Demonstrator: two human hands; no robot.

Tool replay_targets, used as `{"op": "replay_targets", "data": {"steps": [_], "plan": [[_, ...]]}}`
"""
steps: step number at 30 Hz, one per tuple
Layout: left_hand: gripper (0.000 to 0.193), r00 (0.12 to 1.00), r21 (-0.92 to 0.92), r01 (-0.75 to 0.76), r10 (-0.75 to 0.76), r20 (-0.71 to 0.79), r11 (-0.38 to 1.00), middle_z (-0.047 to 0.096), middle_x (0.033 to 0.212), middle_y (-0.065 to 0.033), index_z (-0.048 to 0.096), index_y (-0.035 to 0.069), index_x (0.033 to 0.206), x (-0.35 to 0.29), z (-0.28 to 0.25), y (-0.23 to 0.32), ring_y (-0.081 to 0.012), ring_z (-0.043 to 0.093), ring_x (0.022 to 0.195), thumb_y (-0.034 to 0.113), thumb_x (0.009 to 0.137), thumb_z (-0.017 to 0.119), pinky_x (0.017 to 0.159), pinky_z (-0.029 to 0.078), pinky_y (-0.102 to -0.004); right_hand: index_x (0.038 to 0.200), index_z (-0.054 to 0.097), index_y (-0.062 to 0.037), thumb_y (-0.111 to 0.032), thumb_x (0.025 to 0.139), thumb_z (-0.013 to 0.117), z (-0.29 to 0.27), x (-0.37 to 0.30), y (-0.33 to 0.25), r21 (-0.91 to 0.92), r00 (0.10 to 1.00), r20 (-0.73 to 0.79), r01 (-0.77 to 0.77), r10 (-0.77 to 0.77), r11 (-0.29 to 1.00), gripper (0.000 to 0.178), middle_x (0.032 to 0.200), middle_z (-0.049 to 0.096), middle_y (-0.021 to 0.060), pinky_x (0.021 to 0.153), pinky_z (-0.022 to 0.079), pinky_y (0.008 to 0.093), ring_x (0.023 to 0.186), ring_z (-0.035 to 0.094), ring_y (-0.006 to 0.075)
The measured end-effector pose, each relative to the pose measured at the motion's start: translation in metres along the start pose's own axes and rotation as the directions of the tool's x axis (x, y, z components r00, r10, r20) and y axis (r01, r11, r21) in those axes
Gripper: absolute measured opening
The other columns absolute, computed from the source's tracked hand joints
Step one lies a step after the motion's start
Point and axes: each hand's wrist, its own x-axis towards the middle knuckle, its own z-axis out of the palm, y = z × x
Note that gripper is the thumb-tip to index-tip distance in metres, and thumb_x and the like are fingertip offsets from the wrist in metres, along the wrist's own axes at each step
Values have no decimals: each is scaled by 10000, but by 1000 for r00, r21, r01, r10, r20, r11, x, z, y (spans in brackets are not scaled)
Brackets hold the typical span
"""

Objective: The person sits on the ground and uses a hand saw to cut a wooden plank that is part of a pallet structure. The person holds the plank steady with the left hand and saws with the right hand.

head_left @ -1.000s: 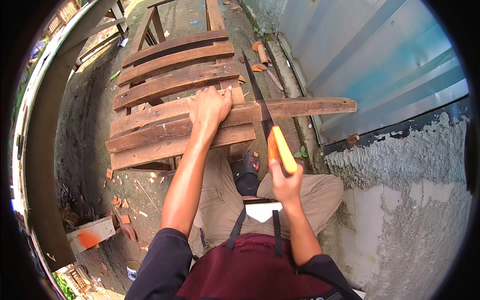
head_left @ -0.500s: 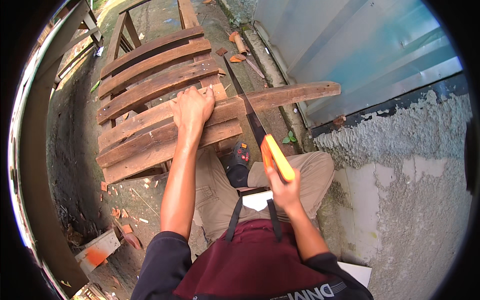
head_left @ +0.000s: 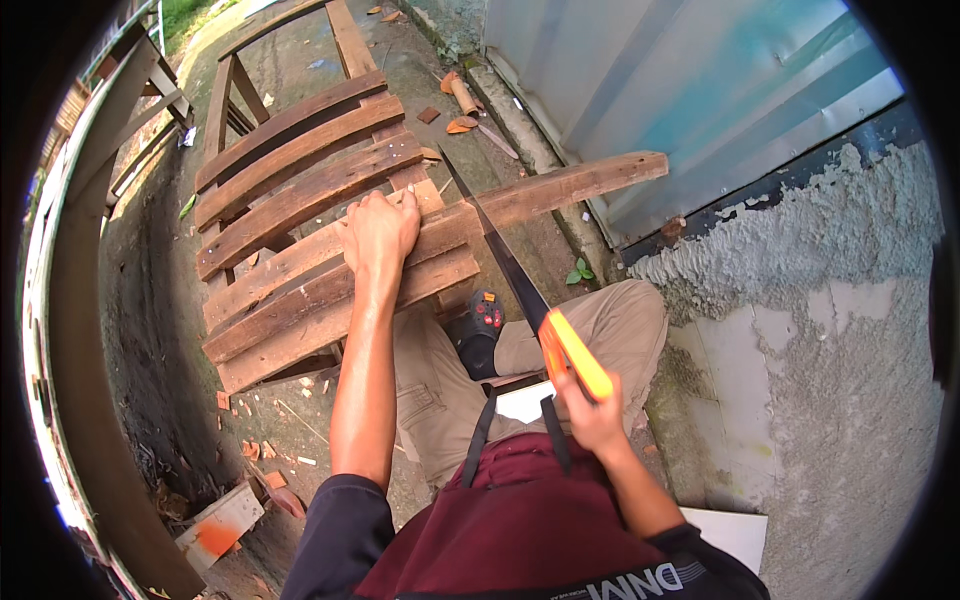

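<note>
My right hand (head_left: 592,415) is closed round the orange and yellow handle of a hand saw (head_left: 515,275). Its dark blade lies across a long brown wooden board (head_left: 570,187), whose right end sticks out past the other slats toward the wall. With my left hand (head_left: 382,232) I press down on the slatted wooden frame (head_left: 310,215), fingers curled over the slat beside that board. The blade crosses the board just right of my left hand, with its tip reaching beyond the board's far edge.
A grey-blue corrugated metal panel (head_left: 690,90) and a rough plastered wall (head_left: 800,300) stand on the right. My shoe (head_left: 485,312) is on the concrete below the frame. Wood offcuts (head_left: 275,480) and an orange-stained board piece (head_left: 220,525) lie at lower left.
My right hand has pulled the saw back toward me and slightly right, so less blade reaches beyond the board. My left hand stays on the same slat while the view shifts a little.
</note>
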Motion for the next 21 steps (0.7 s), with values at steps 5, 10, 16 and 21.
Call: {"op": "replay_targets", "data": {"steps": [5, 10, 16, 21], "plan": [[693, 999, 16, -17, 17, 49, 1000, 679, 1243, -295, 677, -14, 1286, 6, -2, 4, -409, 595, 1275, 576, 1000, 452, 1137, 334, -575, 758, 626, 34, -189, 941, 688, 65, 117, 0, -78, 971, -108, 207, -214, 975, 295, 570, 523, 33, 516, 399, 351, 538, 481, 104], [642, 1000, -9, 8, -8, -14, 1000, 692, 1203, -297, 702, -68, 1189, -3, -3, -8, -401, 591, 1256, 504, 991, 487, 1123, 343, -517, 776, 638, 33, -34, 919, 666, 1, -18, 5, -65, 997, 26, 72, -71, 995, 160, 585, 552, 40, 511, 430, 305, 555, 527, 79], [622, 999, -2, 2, -2, -38, 1000, 701, 1199, -270, 709, -57, 1171, 5, -3, 5, -374, 594, 1256, 498, 993, 492, 1105, 351, -524, 779, 642, 42, -55, 936, 653, 3, 3, 0, -14, 1000, -12, 11, -11, 1000, 185, 602, 570, 30, 529, 436, 309, 573, 558, 89], [640, 1000, -37, -15, 14, -9, 999, 695, 1189, -299, 702, -69, 1181, 5, -2, 5, -408, 598, 1241, 505, 983, 498, 1100, 363, -544, 729, 590, 20, -154, 944, 675, 67, 121, 1, -28, 978, -73, 192, -194, 981, 289, 570, 491, 21, 504, 371, 331, 541, 453, 80]]}}
